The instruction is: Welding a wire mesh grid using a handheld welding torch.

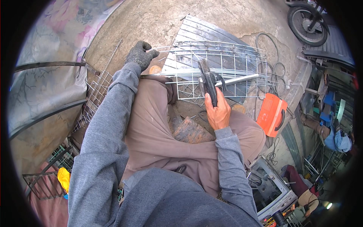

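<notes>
My left hand (140, 56), in a dark grey glove, reaches past my left knee. Its thumb and fingers close around the left end of a thin metal wire (162, 48). That wire runs along the far edge of a wire grid panel (228, 57). My bare right hand (219, 112) grips a black welding electrode holder (210, 85), whose jaws lie over the panel's middle. A thin rod seems to stick out beyond the jaws. Right of the holder, a pale metal bar (244, 79) crosses the grid. Several wires lie bunched along the panel's middle.
Beneath the grid lies a ribbed metal sheet (196, 28). An orange welding machine (270, 113) stands right of my knee, near coiled cables (278, 70). A rusty block (193, 130) sits between my legs. Another mesh piece (99, 89) is at left, a motorcycle wheel (307, 25) at far right.
</notes>
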Available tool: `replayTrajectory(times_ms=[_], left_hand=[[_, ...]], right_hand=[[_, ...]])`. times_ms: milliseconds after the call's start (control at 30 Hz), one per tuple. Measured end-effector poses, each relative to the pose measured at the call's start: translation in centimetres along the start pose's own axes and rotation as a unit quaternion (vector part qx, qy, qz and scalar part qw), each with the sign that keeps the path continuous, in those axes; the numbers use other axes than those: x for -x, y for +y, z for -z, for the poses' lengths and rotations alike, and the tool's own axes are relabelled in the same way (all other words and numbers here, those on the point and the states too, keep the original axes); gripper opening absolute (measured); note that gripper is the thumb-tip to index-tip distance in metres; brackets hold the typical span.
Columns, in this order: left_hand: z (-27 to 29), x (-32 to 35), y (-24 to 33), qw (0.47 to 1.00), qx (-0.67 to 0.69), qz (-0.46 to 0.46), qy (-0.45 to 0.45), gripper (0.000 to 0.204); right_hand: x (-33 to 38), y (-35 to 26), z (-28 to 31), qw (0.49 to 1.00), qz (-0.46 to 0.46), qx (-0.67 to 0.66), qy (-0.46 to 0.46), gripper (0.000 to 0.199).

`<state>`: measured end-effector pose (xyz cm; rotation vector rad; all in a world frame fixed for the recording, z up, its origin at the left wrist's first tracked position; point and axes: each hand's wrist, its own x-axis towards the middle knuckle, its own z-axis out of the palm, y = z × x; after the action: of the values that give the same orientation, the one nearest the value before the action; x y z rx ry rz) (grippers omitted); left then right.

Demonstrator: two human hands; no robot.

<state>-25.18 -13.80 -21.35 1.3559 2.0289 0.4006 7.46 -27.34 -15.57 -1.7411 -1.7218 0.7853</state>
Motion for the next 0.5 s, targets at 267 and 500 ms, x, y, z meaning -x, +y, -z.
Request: replayTrajectory(times_ms=[267, 500], left_hand=[[-0.07, -0.11, -0.11, 1.000, -0.001, 0.006, -0.002, 0.049], [0.05, -0.03, 0.05, 1.000, -0.006, 0.004, -0.006, 0.050]], right_hand=[[0.02, 0.13, 0.00, 0.999, 0.031, 0.035, 0.004, 0.046], [-0.05, -0.19, 0.21, 1.000, 0.002, 0.004, 0.008, 0.045]])
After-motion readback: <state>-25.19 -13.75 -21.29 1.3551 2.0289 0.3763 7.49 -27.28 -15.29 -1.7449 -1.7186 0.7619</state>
